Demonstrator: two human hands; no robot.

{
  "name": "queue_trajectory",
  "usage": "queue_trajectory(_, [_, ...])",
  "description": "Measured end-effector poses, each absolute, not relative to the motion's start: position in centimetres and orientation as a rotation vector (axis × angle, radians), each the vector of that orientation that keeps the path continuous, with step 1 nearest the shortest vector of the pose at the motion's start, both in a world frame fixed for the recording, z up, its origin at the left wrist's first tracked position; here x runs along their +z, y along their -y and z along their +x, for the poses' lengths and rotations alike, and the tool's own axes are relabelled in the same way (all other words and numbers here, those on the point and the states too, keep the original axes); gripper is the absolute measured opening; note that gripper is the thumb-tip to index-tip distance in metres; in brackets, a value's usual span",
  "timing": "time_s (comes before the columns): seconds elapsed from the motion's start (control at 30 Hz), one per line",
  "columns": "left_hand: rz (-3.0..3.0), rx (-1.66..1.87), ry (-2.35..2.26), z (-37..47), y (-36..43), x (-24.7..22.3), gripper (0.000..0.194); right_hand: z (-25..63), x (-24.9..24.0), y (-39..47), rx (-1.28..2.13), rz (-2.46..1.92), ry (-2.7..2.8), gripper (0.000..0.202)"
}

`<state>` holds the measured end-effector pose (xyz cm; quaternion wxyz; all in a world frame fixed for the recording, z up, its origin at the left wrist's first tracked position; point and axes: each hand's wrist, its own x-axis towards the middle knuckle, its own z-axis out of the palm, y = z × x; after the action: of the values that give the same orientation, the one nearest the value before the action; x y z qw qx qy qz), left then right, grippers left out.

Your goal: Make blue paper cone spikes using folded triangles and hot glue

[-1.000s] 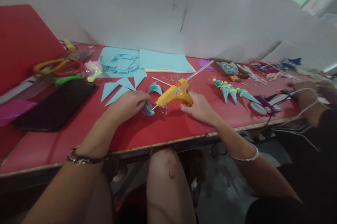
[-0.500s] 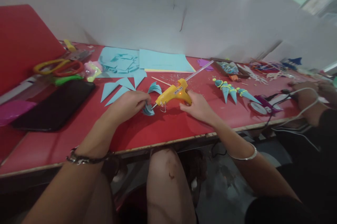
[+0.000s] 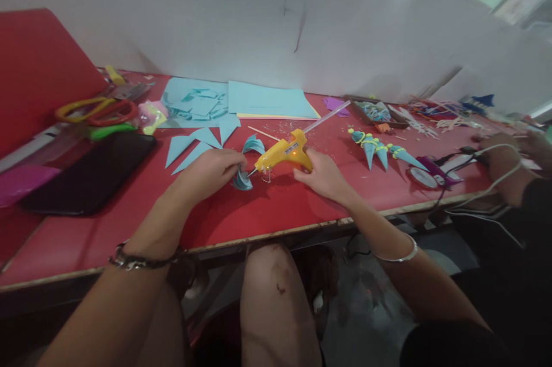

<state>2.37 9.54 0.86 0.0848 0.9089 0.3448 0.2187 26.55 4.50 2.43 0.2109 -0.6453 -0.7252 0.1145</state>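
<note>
My right hand (image 3: pixel 323 176) is wrapped around the handle of a yellow glue gun (image 3: pixel 280 154), whose orange light glows and from whose back a clear glue stick (image 3: pixel 328 116) juts out. Its metal nozzle points left at a curled piece of blue paper (image 3: pixel 243 180). My left hand (image 3: pixel 218 170) pinches that curled piece between its fingertips, partly hiding it. Just behind the nozzle, another curled blue piece (image 3: pixel 253 144) lies on the red table (image 3: pixel 259 217). Several pointed blue paper shapes (image 3: pixel 196 145) lie beyond my left hand.
At left are a black phone (image 3: pixel 90 174) and scissors (image 3: pixel 84 108). Blue sheets (image 3: pixel 271 98) and paper scraps (image 3: pixel 200 103) lie along the wall. To the right are blue cones with yellow trim (image 3: pixel 382 151), a brown tray (image 3: pixel 401 119), and another person's arm (image 3: pixel 502 168) beside a white cable.
Hardly anything differs. The glue gun and my right hand have shifted very slightly left, with the nozzle still at the curled blue paper. My left hand keeps its place.
</note>
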Motion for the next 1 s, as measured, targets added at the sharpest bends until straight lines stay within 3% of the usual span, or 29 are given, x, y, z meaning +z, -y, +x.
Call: queue_trajectory(1.0, [2.679, 0.715, -1.053, 2.24, -9.87, 0.30, 0.031, 26.36, 1.82, -5.15, 0.259, -1.844, 2.020, 0.021])
